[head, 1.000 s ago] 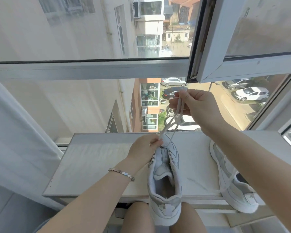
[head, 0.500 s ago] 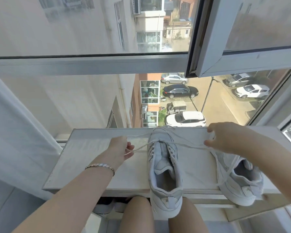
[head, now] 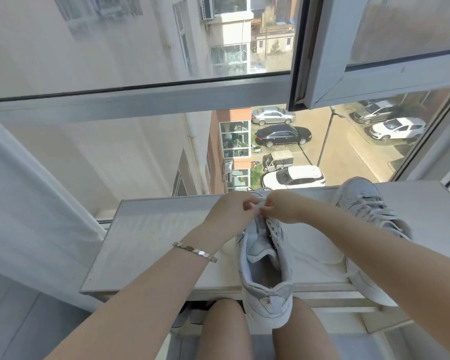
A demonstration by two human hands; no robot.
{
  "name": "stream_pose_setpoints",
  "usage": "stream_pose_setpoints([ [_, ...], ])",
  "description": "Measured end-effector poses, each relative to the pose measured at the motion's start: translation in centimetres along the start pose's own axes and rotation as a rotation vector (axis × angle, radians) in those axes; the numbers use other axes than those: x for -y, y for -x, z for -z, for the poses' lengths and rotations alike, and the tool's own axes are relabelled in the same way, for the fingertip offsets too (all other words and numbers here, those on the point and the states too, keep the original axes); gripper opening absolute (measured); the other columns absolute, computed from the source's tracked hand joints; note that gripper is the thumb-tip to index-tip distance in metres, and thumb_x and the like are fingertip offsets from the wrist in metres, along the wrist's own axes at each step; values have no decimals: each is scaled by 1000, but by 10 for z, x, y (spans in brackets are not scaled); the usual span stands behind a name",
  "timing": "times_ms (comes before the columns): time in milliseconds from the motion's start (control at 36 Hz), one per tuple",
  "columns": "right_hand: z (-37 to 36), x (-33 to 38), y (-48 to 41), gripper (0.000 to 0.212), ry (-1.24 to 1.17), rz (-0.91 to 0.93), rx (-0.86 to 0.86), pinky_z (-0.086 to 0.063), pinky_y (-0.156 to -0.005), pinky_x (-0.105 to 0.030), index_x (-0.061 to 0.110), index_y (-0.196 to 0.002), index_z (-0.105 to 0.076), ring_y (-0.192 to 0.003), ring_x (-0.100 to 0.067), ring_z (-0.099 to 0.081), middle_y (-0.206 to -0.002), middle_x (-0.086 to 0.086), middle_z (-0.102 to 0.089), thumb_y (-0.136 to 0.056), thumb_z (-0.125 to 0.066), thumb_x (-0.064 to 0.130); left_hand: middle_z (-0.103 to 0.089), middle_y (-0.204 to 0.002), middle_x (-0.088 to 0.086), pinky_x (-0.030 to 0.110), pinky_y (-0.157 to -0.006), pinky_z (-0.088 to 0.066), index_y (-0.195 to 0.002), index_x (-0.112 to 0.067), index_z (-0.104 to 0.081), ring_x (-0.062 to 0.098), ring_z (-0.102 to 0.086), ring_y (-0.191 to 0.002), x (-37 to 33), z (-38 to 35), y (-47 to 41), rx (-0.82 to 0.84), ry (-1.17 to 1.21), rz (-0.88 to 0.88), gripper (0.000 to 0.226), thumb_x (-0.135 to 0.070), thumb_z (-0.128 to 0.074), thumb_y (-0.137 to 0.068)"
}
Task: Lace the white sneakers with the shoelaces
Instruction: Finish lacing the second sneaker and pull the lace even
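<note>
1. Head view, hands: left hand [head: 230, 213] & right hand [head: 283, 206] meet fingertip to fingertip. Both curled tight, pinching the shoelace [head: 257, 209], a white bit between the tips. Which hole it goes through: too small to tell.
2. Where: sneaker [head: 265, 271] right under both hands and running back from them towards the body. Rests on the ledge [head: 151, 242], heel hanging off the near edge between the knees [head: 224, 326].
3. Step, as judged: threading or crossing the lace at the toe-end eyelets [head: 272, 226]. Most of the lacing looks undone, since the rows nearer the tongue show bare.
4. Doing it well:
   - Pinch close to the tip, so it goes in stiff.
   - Lay the lace flat, no twist, before pulling.
   - Even up both ends after each row.
   - Steady the shoe w/ the knees, as an overhanging heel could tip off.
5. Pointing: long axis runs straight away from the body. Toe at the far end under the hands, towards the window; heel nearest. Sole down, opening up, tongue lifted.
6. Second sneaker [head: 366, 206]: just right of the right hand, partly behind that forearm. Looks laced already. Toe far, heel near, axis slanting out to the right.
7. Bracelet [head: 195, 252] on the left wrist, clear of the lace.
</note>
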State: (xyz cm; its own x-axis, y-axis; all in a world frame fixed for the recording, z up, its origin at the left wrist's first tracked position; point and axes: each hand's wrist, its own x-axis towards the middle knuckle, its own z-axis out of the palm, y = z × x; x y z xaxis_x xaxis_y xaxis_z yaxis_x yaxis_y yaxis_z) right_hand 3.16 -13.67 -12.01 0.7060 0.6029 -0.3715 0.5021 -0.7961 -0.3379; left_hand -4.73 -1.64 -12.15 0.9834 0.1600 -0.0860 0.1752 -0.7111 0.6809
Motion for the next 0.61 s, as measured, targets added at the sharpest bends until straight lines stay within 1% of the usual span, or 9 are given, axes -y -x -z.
stream_pose_setpoints([
  [83, 2, -4, 1, 50, 6, 19, 5, -25, -48, -25, 11, -56, -34, -48, -14, -31, -54, -2, -34, -100, -37, 33, -62, -101, 4, 27, -77, -41, -102, -17, -71, 21, -56, -95, -1, -8, -11, 33, -84, -1, 19, -17, -55, -91],
  [139, 4, -8, 3, 47, -19, 26, 21, -30, -50, -22, 12, -58, -40, -48, -12, -38, -56, -1, -42, -100, -38, 33, -61, -95, 4, 30, -76, -41, -95, -16, -72, 23, -56, -93, -2, -10, -15, 59, -95, -12, 15, -20, -57, -91],
  [194, 6, -13, 6, 41, -66, 23, 37, -35, -51, -18, 13, -63, -50, -47, -4, -48, -58, 3, -54, -99, -43, 32, -57, -91, -1, 28, -74, -40, -93, -19, -71, 20, -55, -90, -1, -11, -18, 74, -99, -32, 13, -24, -61, -89],
  [278, 11, -22, 15, 32, -119, 0, 16, -34, -49, -16, 4, -84, -65, -50, -5, -53, -56, 5, -60, -95, -51, 31, -52, -89, -6, 29, -77, -44, -93, -23, -70, 14, -52, -87, 3, -11, -20, 75, -142, -77, 10, -26, -62, -89],
  [333, 16, -28, 24, 31, -117, -15, 20, -33, -48, -13, 1, -95, -68, -46, -1, -49, -57, 6, -61, -94, -53, 29, -49, -85, -8, 34, -81, -47, -93, -23, -69, 16, -53, -86, 4, -10, -20, 98, -157, -111, 10, -24, -59, -91],
  [417, 23, -31, 41, 26, -94, -12, 25, -31, -41, -6, 11, -90, -69, -40, 1, -43, -61, 7, -61, -95, -51, 29, -43, -81, -12, 33, -79, -45, -97, -25, -68, 13, -49, -80, 5, -8, -22, 132, -203, -145, 18, -18, -52, -95],
  [500, 36, -29, 70, 24, -182, 89, -76, -35, -45, -9, 26, -74, -64, -48, -8, -47, -62, 10, -62, -94, -52, 32, -39, -79, -15, 28, -71, -40, -99, -25, -67, 6, -43, -70, 9, -9, -25, 128, -242, -152, 21, -17, -48, -96],
  [556, 47, -27, 92, 26, -348, 183, -162, -40, -53, -14, 26, -69, -65, -52, -7, -50, -58, 8, -63, -92, -54, 30, -41, -79, -14, 28, -71, -43, -97, -24, -67, 9, -47, -74, 12, -10, -25, 102, -217, -137, 18, -17, -50, -96],
  [611, 56, -25, 112, 27, -523, 262, -235, -40, -55, -10, 20, -66, -67, -51, -1, -51, -56, 5, -62, -89, -56, 29, -42, -80, -13, 31, -77, -46, -94, -23, -68, 14, -49, -81, 14, -12, -25, 78, -193, -121, 18, -15, -52, -94],
])
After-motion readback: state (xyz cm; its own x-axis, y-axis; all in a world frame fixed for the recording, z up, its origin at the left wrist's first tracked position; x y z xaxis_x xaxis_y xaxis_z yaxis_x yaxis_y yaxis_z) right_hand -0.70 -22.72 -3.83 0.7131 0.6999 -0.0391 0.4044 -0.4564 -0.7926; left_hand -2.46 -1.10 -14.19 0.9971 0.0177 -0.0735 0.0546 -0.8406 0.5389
